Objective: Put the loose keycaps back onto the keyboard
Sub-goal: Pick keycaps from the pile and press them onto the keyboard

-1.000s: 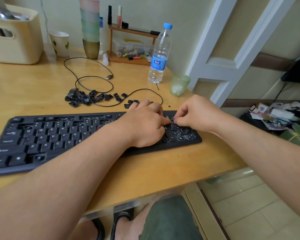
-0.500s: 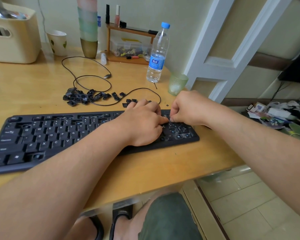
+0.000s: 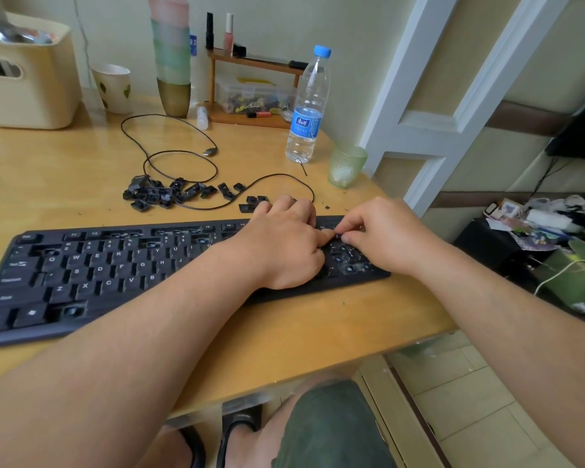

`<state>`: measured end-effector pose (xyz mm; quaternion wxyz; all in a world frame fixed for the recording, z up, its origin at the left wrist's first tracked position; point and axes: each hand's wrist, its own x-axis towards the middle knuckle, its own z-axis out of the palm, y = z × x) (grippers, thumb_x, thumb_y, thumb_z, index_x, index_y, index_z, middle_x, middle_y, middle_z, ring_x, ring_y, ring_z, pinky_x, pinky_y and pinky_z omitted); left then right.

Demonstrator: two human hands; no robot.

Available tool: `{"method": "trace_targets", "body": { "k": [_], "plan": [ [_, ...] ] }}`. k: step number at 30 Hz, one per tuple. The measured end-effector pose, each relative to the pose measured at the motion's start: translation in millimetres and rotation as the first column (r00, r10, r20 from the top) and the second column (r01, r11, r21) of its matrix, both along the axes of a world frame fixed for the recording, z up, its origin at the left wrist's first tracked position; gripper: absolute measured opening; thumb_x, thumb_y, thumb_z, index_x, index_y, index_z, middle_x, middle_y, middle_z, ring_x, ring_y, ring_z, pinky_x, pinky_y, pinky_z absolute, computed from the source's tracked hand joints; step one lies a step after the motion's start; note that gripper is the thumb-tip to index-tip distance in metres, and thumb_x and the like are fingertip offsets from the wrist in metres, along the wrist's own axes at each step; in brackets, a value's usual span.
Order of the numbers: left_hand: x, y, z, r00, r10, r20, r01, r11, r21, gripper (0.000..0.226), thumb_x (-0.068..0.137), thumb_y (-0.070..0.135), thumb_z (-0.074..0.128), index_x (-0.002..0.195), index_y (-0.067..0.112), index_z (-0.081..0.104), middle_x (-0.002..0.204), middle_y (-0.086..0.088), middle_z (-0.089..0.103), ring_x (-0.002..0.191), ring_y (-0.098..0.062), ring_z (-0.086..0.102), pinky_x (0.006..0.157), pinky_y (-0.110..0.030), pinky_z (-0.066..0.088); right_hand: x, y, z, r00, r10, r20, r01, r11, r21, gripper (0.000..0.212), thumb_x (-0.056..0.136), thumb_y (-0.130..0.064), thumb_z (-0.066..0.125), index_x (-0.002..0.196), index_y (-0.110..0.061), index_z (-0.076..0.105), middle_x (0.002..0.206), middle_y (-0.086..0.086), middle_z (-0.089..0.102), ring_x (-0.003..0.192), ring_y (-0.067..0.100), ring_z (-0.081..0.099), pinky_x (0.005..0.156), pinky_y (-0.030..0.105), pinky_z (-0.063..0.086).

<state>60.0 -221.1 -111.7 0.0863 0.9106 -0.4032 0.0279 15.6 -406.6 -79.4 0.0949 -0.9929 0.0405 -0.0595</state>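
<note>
Our left hand rests, fingers curled, on right part of black plastic keyboard lying on yellow wooden desk. Our right hand meets it, thumb and forefinger pinching small black keycap over numeric pad; whether left hand also holds it, we cannot tell. Heap of loose black keycaps lies beyond keyboard, amid thin black cable. Clear plastic water bottle and green glass tumbler stand near desk's far right corner.

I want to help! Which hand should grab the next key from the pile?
Probably the left hand: the loose keycaps lie on its side, behind the keyboard. The right hand is farther away.
</note>
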Motion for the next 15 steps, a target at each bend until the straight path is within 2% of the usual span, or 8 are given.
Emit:
{"method": "trace_targets", "body": {
  "k": [3, 8, 11, 15],
  "plan": [
    [1.3, -0.3, 0.8, 1.000, -0.001, -0.010, 0.001, 1.000, 0.003, 0.052, 0.102, 0.040, 0.033, 0.153, 0.048, 0.041, 0.127, 0.003, 0.038, 0.124, -0.025, 0.031, 0.110, -0.048, 0.028, 0.9, -3.9, -4.4, 0.999, -0.019, 0.028, 0.017, 0.998, 0.062, 0.014, 0.095, -0.024, 0.073, 0.100, -0.035, 0.081, 0.091, -0.012, 0.072, 0.089, 0.009, 0.061, 0.076, 0.021, 0.039],
    [2.1, 0.6, 2.8, 0.999, -0.007, -0.034, 0.007, 1.000, -0.012, 0.051, 0.102, 0.036, 0.035, 0.151, 0.047, 0.044, 0.124, 0.004, 0.039, 0.121, -0.023, 0.031, 0.109, -0.049, 0.028, 3.1, -3.4, -6.0, 0.999, -0.002, 0.051, 0.000, 0.999, 0.045, 0.014, 0.095, -0.024, 0.074, 0.104, -0.032, 0.081, 0.096, -0.007, 0.076, 0.095, 0.013, 0.063, 0.083, 0.023, 0.045],
    [4.2, 2.8, 3.3, 0.999, -0.013, -0.049, 0.011, 0.999, -0.035, 0.051, 0.102, 0.035, 0.035, 0.150, 0.047, 0.045, 0.124, 0.005, 0.040, 0.120, -0.021, 0.031, 0.110, -0.048, 0.028, 3.8, -4.3, -4.3, 0.999, 0.026, 0.036, -0.026, 1.000, 0.008, 0.015, 0.095, -0.025, 0.074, 0.108, -0.032, 0.081, 0.101, -0.004, 0.077, 0.097, 0.014, 0.063, 0.086, 0.023, 0.046],
    [6.3, 4.1, 2.5, 0.998, -0.022, -0.055, 0.020, 0.999, -0.041, 0.051, 0.102, 0.034, 0.035, 0.149, 0.049, 0.046, 0.125, 0.006, 0.040, 0.117, -0.020, 0.030, 0.109, -0.048, 0.028, 7.9, -2.4, -5.1, 0.998, 0.067, 0.010, -0.065, 0.993, -0.101, 0.017, 0.097, -0.023, 0.072, 0.111, -0.029, 0.080, 0.101, -0.002, 0.076, 0.088, 0.011, 0.053, 0.080, 0.022, 0.039]
  ]
}}
